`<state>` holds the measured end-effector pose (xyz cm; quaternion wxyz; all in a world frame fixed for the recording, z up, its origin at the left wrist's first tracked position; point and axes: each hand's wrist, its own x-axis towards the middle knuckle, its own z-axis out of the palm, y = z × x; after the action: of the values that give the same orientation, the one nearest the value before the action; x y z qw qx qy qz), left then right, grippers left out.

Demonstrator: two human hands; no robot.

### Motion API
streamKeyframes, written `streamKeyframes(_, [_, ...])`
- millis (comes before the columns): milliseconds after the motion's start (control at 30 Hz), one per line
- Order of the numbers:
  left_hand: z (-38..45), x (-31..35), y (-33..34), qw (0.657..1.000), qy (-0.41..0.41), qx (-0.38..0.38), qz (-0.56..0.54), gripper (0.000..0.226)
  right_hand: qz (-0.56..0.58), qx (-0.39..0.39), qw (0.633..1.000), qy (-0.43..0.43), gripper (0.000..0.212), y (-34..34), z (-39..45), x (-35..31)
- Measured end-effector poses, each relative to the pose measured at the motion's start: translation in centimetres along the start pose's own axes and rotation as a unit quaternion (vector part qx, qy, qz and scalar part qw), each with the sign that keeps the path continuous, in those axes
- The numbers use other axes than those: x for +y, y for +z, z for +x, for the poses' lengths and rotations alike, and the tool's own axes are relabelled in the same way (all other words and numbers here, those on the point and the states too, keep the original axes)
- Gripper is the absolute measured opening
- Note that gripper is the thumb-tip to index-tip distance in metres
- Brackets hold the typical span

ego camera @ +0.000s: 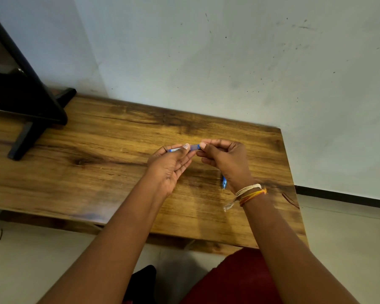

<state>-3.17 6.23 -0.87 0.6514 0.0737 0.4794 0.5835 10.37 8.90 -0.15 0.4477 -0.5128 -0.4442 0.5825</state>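
Holding a blue pen (194, 147) crosswise in mid-air w/ both grips, above the wooden worktop (97, 172), approx. centre of view. Pinching its 9 o'clock portion w/ the left grip (170, 165): thumb on top, forefinger behind, palm turned up, other fingers loosely extended. Pinching its 3 o'clock end w/ the right grip (225, 159): thumb tip and bent forefinger on it, remaining fingers curled in. Leaving only a short blue stretch bare btwn the two thumbs, plus a white-and-blue tip poking out at 9 o'clock of the left thumb. Keeping the blue pen clear of the worktop, no contact.

Half hiding a second small blue piece (224, 183) below the heel of the right grip, at its 6 o'clock; can't tell whether held or lying on the worktop, nor what it is. Wearing white and orange thread bands (248, 193) on the right wrist.

Elsewhere: black stand (26, 110) on the worktop at 10 o'clock, well apart from both grips; scuffed pale wall (228, 62) at 12 o'clock.
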Motion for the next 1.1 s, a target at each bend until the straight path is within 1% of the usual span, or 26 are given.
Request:
streamKeyframes(100, [0.1,0.0,0.0,1.000,-0.006,0.006,-0.009,0.015,-0.009,-0.024,1.000,-0.002,0.013,0.0,0.1,0.1])
streamKeyframes(167, [0.1,0.0,-0.1,1.000,-0.009,0.004,-0.019,0.015,0.010,-0.030,0.999,0.004,0.014,0.0,0.1,0.1])
streamKeyframes(333, [0.2,-0.1,0.1,0.999,-0.008,-0.006,-0.039,0.009,0.094,-0.009,0.995,0.040,0.009,0.1,0.1,0.2])
streamKeyframes(400, [0.1,-0.1,0.2,0.999,0.000,-0.012,-0.033,0.005,0.101,0.004,0.994,0.039,0.008,0.2,0.1,0.3])
streamKeyframes(467, [-0.1,-0.2,0.2,1.000,0.014,-0.019,0.012,0.013,0.087,0.018,0.996,0.024,0.009,0.3,0.2,0.5])
streamKeyframes(567, [-0.4,-0.4,0.3,0.988,0.041,-0.008,0.151,0.021,0.065,0.031,0.997,-0.006,0.010,0.3,0.2,0.6])
streamKeyframes(600, [-0.5,-0.5,0.4,0.983,0.046,-0.004,0.180,0.021,0.058,0.033,0.998,-0.014,0.011,0.3,0.3,0.6])
streamKeyframes(667, [-0.7,-0.5,0.5,0.980,0.039,-0.010,0.196,0.023,0.028,0.037,0.999,-0.028,0.017,0.1,0.4,0.6])
streamKeyframes(733, [-0.9,-0.4,0.6,0.982,0.023,-0.021,0.186,0.025,-0.014,0.044,0.998,-0.038,0.023,0.0,0.6,0.7])
streamKeyframes(867, [-0.9,-0.3,0.6,0.982,0.025,-0.019,0.188,0.025,-0.094,0.037,0.993,-0.069,0.031,-0.1,0.6,1.0])
streamKeyframes(1000, [-0.9,-0.2,0.7,0.979,0.018,-0.014,0.202,0.026,-0.110,0.038,0.991,-0.070,0.033,-0.1,0.7,1.1])
streamKeyframes(1100, [-0.9,-0.5,0.9,0.962,0.018,-0.011,0.272,0.025,-0.106,0.030,0.992,-0.059,0.033,-0.3,0.8,1.1])
